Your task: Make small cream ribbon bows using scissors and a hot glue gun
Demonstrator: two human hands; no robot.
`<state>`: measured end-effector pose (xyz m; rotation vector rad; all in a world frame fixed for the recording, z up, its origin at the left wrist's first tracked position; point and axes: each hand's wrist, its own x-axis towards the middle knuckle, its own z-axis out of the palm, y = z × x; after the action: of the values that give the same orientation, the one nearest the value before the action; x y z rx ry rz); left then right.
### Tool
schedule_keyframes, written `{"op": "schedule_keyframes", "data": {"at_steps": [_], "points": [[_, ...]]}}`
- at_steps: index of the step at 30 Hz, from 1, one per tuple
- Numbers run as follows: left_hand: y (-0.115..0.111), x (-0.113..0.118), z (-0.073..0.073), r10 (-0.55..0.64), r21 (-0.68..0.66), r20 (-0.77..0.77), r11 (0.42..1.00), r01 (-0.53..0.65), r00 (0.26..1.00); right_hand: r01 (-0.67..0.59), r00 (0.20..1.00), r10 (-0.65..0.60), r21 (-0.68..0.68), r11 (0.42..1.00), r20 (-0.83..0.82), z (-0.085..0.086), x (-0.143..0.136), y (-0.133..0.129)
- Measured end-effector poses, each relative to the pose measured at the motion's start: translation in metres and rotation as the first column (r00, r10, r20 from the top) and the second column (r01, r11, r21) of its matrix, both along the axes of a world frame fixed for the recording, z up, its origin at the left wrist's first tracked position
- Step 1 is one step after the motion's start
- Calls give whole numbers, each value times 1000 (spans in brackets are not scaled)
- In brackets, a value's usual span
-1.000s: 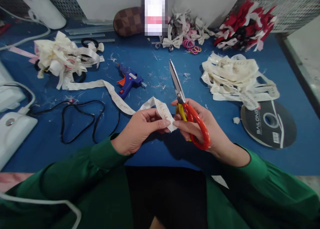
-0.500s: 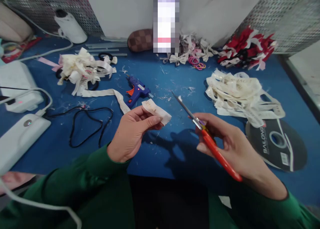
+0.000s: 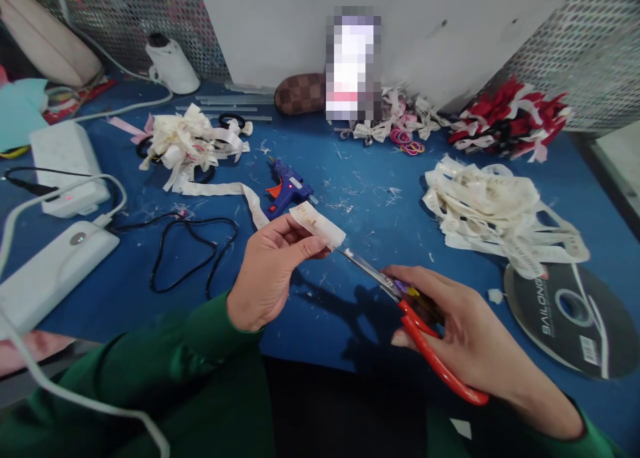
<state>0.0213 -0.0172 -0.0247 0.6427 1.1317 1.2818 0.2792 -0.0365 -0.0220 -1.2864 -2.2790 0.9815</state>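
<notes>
Between thumb and fingers, my left hand (image 3: 270, 271) pinches a cream ribbon (image 3: 319, 226) with faint printed letters, its cut end pointing right. The ribbon's tail runs back behind the hand toward a pile of cream ribbon bows (image 3: 187, 141). My right hand (image 3: 465, 331) is wrapped round red-handled scissors (image 3: 370, 270), with the blade tips touching or just beside the lower edge of the ribbon's end. Just beyond my left hand lies a blue glue gun (image 3: 290, 186) with an orange trigger.
Loose printed ribbon (image 3: 495, 205) and a black spool (image 3: 555, 318) lie at right. Red and white bows (image 3: 515, 121), a checkered pouch (image 3: 300, 95) and a blurred phone (image 3: 353, 65) line the back. White power boxes (image 3: 60, 265) and a black cord (image 3: 195, 238) occupy the left.
The scissors have come left and down until their tips meet the ribbon's end. The whole view has shifted slightly, and my left hand keeps its pinch.
</notes>
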Motion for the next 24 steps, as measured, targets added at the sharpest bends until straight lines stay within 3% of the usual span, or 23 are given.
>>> {"op": "schedule_keyframes", "data": {"at_steps": [8,13,15,17,19,20,21,22,24], "points": [[-2,1,-2,0,15,2,1000,0,1000,10,1000,-11,63,998,21,1,-8,-3],[0,-1,-4,31,-39,-33,999,-32,999,86,985,-121,255,963,123,2,-7,-4],[-1,-1,-6,-60,-113,-88,992,50,994,141,969,-198,331,933,146,2,-6,-4],[-2,0,-7,-274,-218,-141,946,241,951,184,953,-260,388,903,153,2,-6,-3],[-4,0,-5,-482,-272,-250,867,417,840,198,941,-296,439,876,166,1,-7,-3],[-5,0,-3,-511,-251,-363,859,446,779,195,935,-307,465,863,179,1,-8,-2],[-6,-2,-1,-459,-186,-500,885,426,735,188,927,-319,493,849,195,1,-8,-2],[-7,-3,2,-322,-69,-636,929,364,701,180,918,-334,525,832,215,0,-9,-2],[-7,-7,6,50,226,-767,954,196,640,159,891,-374,594,788,257,-1,-10,-3]]}}
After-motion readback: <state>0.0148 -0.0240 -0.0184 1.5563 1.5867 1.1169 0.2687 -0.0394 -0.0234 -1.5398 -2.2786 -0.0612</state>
